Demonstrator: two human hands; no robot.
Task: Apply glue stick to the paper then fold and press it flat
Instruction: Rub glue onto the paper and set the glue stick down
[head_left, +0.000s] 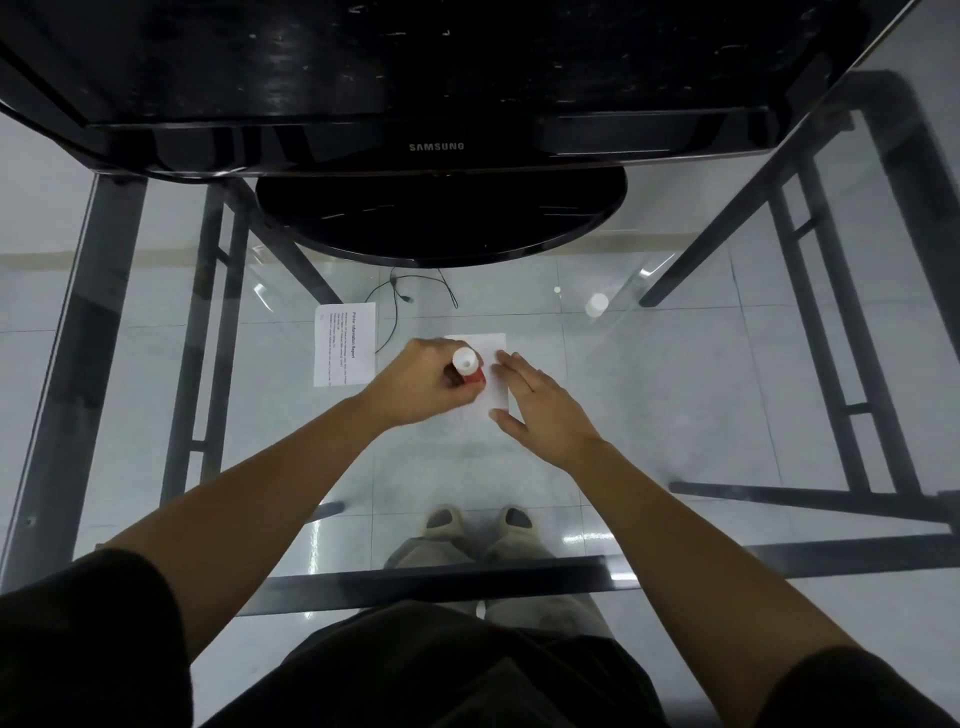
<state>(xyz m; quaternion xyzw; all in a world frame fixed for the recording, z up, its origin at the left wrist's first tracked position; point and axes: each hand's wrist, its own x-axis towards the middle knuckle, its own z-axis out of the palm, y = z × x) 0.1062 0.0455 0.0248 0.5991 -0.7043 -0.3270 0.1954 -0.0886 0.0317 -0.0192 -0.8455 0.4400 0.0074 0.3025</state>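
A small blank white paper (491, 347) lies on the glass table top near its middle. My left hand (421, 382) grips a red glue stick (467, 368) with a white end facing up; its lower end points down at the paper's left part. My right hand (540, 408) rests flat with fingers spread on the paper's right side, holding it down. Both hands cover much of the paper. A white cap (596, 304) lies on the glass further back to the right.
A printed sheet (345, 345) lies just left of the blank paper. A black Samsung monitor (436, 130) on a round stand (441, 218) fills the back of the glass table (675, 395). Cables, tiled floor and my feet show through the glass.
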